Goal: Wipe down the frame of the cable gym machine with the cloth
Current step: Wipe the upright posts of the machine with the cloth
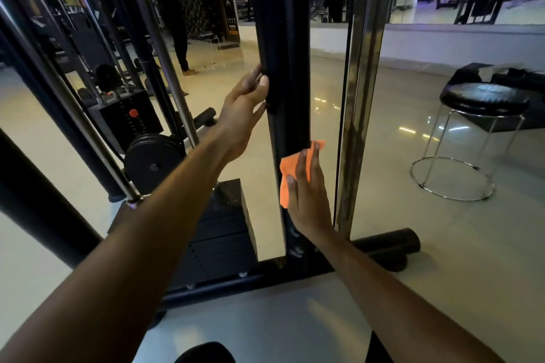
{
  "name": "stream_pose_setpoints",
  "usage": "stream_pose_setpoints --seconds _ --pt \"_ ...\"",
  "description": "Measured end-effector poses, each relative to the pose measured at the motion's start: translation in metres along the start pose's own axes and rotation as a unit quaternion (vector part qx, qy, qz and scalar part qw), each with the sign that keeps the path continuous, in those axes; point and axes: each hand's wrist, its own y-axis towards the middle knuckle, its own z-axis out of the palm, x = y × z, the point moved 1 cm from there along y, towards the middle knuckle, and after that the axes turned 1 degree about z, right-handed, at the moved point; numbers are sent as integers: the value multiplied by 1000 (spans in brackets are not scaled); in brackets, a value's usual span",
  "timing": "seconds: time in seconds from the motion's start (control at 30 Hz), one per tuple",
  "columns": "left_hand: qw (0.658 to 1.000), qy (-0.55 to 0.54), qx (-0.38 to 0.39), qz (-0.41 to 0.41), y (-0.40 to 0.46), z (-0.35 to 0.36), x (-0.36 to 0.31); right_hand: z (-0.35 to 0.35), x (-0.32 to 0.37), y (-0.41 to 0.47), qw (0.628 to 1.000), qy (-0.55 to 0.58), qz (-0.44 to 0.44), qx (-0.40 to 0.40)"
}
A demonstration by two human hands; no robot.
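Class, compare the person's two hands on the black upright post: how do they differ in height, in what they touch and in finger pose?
The left hand sits higher on the black post; the right hand is lower. The left hand touches the post bare; the right hand presses an orange cloth against it. The left hand's fingers curl round the post's edge; the right hand's lie flat. Both contact the same post.

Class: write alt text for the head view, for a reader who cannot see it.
A right hand presses an orange cloth flat against a black post of a gym machine, while the left hand grips the post higher up.
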Motion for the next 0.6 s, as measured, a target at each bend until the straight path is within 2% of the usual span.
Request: stream_pose_setpoints --seconds 0.07,0.17,0.27,0.33,0.4,0.5,0.6 --pt "1000 4 -1 -13 -7 2 20 1 6 11 999 27 8 -19" --pt "999 2 -27 -30 -9 5 42 -10 35 62 994 61 12 -91" --pt "997 -11 -76 -32 -5 7 57 -9 39 86 991 33 -24 -127" --pt "996 -12 -79 -43 -8 9 69 6 16 62 991 -20 -61 -120" --pt "998 1 -53 -45 -14 12 83 27 -13 20 994 -47 -60 -82" --pt "998 -11 -47 -50 -24 14 100 45 -34 -18 997 -27 -50 -55" --pt "998 -3 -40 -55 -22 13 114 39 -20 6 995 15 -45 -87"
